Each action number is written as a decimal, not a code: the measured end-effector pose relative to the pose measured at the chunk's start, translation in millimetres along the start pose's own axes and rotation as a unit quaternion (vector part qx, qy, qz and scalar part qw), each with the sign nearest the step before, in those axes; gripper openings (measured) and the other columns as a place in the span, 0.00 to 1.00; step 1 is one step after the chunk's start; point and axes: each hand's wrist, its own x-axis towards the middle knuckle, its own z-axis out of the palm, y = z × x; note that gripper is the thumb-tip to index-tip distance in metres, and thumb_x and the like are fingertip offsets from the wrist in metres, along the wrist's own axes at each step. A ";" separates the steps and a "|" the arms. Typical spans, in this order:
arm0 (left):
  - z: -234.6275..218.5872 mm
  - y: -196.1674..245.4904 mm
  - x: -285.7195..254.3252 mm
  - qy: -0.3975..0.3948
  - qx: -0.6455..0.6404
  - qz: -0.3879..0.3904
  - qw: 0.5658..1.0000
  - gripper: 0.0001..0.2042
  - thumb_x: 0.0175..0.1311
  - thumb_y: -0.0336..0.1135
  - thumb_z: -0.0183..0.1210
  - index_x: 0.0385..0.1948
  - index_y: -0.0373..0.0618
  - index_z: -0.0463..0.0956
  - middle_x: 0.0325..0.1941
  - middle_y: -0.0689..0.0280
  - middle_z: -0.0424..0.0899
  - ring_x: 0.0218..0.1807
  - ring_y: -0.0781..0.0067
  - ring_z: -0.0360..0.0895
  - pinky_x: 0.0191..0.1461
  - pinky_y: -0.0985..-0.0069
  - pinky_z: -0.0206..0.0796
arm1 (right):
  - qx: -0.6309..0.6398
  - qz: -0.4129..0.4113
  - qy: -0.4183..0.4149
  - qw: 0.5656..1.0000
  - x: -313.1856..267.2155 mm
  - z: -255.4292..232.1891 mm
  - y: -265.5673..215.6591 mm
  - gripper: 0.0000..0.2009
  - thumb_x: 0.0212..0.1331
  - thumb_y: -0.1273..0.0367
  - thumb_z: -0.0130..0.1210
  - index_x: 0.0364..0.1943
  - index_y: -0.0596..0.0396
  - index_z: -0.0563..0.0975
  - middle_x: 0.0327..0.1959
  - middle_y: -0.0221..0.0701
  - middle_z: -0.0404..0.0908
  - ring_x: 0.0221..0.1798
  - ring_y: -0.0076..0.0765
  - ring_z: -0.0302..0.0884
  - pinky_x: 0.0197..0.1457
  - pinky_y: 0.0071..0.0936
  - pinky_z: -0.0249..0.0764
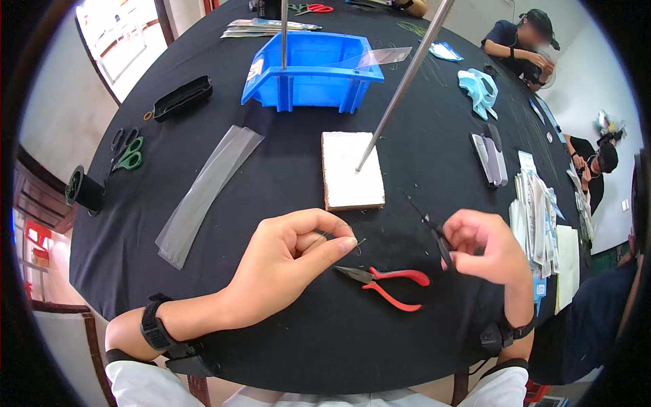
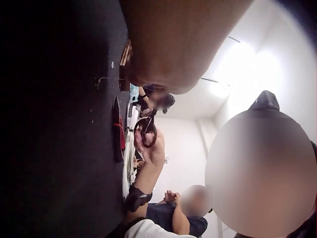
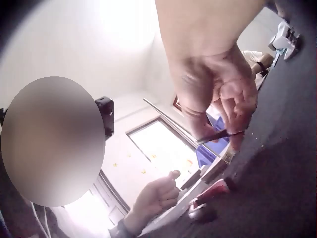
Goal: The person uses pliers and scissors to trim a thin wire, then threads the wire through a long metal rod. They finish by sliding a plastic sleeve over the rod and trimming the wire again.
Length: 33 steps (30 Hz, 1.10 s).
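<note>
My left hand point(image 1: 291, 261) pinches a thin wire or thread point(image 1: 361, 242) between thumb and forefinger; its fine end pokes out past the fingertips. To the right, my right hand point(image 1: 491, 247) holds dark scissors point(image 1: 442, 241) by the handles, with the slim blades pointing up and left, away from the strand. Seen from the left wrist, a dark finger loop of the scissors point(image 2: 150, 134) shows around the right hand's fingers. Red-handled pliers point(image 1: 370, 276) lie on the black cloth between the hands, their handles spread.
A white-topped block point(image 1: 346, 159) with a tall metal rod point(image 1: 400, 95) stands just ahead. Behind it sits a blue bin point(image 1: 312, 81). Clear plastic strips point(image 1: 207, 193) and green scissors point(image 1: 129, 154) lie left; a stapler point(image 1: 489, 156) and stacked packets point(image 1: 532, 217) lie right.
</note>
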 end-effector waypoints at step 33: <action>-0.9 17.0 -8.2 0.026 -0.087 -0.006 0.996 0.07 0.64 0.31 0.54 0.36 0.36 0.72 0.13 0.79 0.63 0.15 0.93 0.53 0.18 0.88 0.42 | 0.178 -0.089 -0.148 0.969 -1.7 61.7 4.8 0.12 0.53 0.72 0.57 0.41 0.61 0.72 0.26 0.29 0.79 0.25 0.15 0.73 0.26 0.13 0.67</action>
